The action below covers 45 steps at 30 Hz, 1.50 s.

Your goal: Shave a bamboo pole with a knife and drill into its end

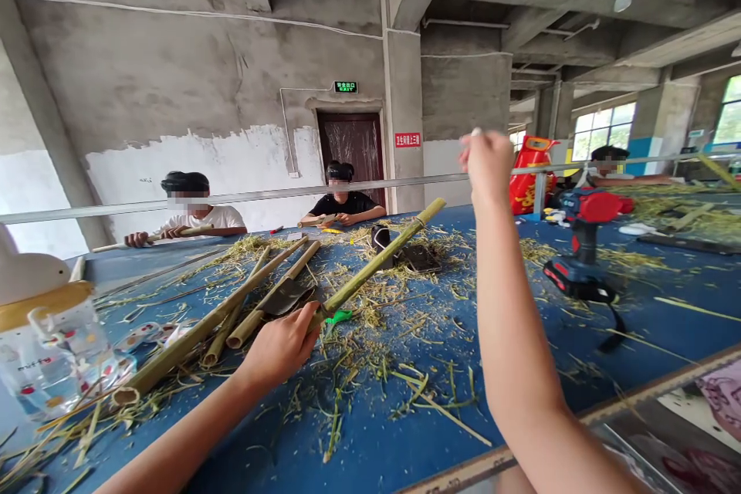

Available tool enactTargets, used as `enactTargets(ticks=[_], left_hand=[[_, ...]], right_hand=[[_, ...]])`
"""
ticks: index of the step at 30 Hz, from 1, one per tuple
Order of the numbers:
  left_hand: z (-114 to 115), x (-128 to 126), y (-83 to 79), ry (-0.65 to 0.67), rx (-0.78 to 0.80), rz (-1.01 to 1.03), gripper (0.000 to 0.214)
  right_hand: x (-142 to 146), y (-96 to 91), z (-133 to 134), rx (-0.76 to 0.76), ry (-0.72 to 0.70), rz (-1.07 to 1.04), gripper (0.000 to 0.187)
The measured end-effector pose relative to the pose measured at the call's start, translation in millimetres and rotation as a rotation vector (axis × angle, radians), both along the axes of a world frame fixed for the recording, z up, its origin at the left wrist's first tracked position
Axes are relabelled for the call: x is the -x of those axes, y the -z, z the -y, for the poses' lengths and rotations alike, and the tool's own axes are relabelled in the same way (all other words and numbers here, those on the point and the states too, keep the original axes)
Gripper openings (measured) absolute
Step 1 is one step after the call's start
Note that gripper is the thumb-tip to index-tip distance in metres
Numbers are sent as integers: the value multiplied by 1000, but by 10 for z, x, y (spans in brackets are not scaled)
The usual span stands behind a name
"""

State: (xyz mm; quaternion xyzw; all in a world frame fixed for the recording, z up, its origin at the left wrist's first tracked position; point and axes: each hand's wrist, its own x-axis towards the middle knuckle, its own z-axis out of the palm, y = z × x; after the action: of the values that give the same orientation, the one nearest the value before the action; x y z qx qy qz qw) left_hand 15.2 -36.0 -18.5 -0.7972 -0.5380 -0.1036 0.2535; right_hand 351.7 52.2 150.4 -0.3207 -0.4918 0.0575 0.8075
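My left hand (281,347) is closed around the near end of a green bamboo stick (382,258) that slants up and away over the blue table (405,432). My right hand (487,164) is raised high above the table, fingers curled into a fist; whether anything is in it is hidden. Several more bamboo sticks (214,320) lie left of my left hand, with a dark blade (286,295) among them. Green shavings (394,370) litter the table.
A red and black cordless drill (582,247) stands at the right. A clear water bottle with a yellow lid (55,347) sits at the left edge. Two people (194,216) (344,201) work at the far side, another person (607,166) at the right. A metal rail (260,194) crosses the view.
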Motion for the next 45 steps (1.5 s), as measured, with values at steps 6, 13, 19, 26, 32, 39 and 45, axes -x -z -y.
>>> enactTargets(ticks=[6, 13, 19, 26, 32, 39, 45], left_hand=[[5, -72, 40, 114, 24, -150, 42], [47, -157, 10, 147, 162, -166, 54], [38, -146, -70, 148, 153, -3, 47], [-331, 329, -62, -49, -40, 104, 47], [-294, 298, -142, 140, 199, 251, 44], [-13, -14, -244, 270, 507, 338, 36], [-105, 73, -153, 230, 476, 239, 26]], right_hand=[[271, -295, 1157, -373, 39, 64, 33], [660, 118, 729, -75, 251, 868, 23], [-50, 1178, 219, 627, 67, 1306, 36], [-465, 1856, 182, 707, -362, 1275, 41], [-474, 1957, 184, 571, -189, 1184, 28], [-1196, 1698, 319, 214, 914, 169, 29], [-1928, 1722, 76, 714, 709, -200, 49]])
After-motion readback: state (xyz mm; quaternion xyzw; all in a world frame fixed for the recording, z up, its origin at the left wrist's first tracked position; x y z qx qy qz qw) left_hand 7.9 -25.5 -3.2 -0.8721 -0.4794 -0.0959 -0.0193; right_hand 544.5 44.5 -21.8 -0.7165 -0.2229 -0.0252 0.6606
